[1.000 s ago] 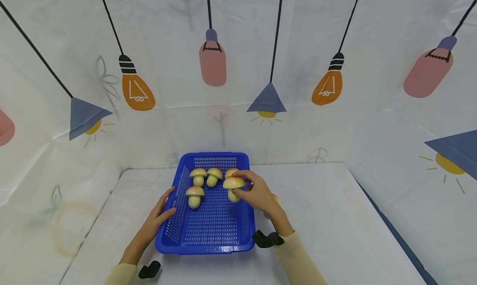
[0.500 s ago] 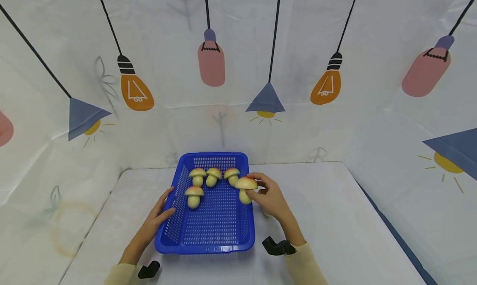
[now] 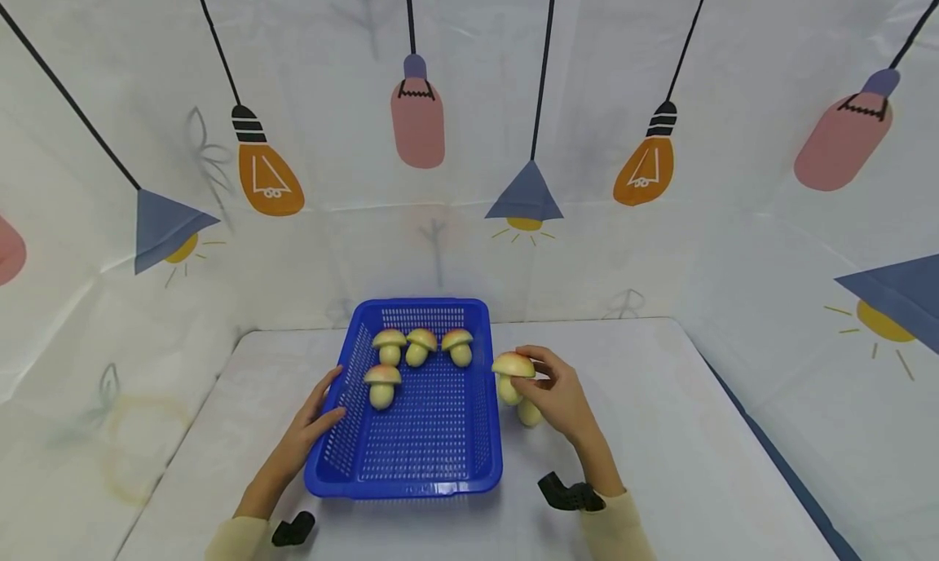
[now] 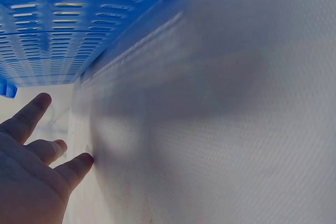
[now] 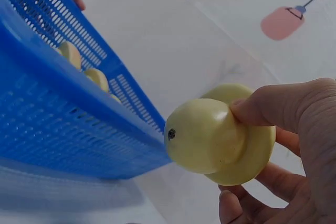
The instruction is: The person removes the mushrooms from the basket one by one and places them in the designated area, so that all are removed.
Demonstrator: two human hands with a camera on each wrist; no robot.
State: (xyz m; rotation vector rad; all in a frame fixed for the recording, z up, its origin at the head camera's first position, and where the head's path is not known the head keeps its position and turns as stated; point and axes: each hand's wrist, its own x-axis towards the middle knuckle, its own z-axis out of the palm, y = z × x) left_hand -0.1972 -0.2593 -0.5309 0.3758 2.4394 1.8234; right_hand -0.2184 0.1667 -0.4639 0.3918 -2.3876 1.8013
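In the head view, my right hand (image 3: 559, 391) pinches a toy mushroom (image 3: 511, 368) with a yellow-orange cap and pale stem, just outside the right rim of the blue basket (image 3: 411, 489). In the right wrist view, the thumb presses by the stem of this mushroom (image 5: 205, 135), with fingers behind the cap. A second mushroom (image 3: 529, 414) is partly hidden beneath it, beside the basket. My left hand (image 3: 301, 435) rests on the basket's left rim. Several mushrooms (image 3: 381, 388) lie in the basket's far half. In the left wrist view, the left fingers (image 4: 31, 114) stretch out below the basket.
The basket stands on a white table (image 3: 660, 463), toward its far edge. A white curtain (image 3: 337, 251) printed with lamps and bulbs encloses the table at the back and sides. Dark wrist mounts (image 3: 568, 493) sit at both wrists.
My right hand has carried its mushroom rightward from above the basket to outside the right rim. The mushroom beside the basket shows more now. My left hand stays in place.
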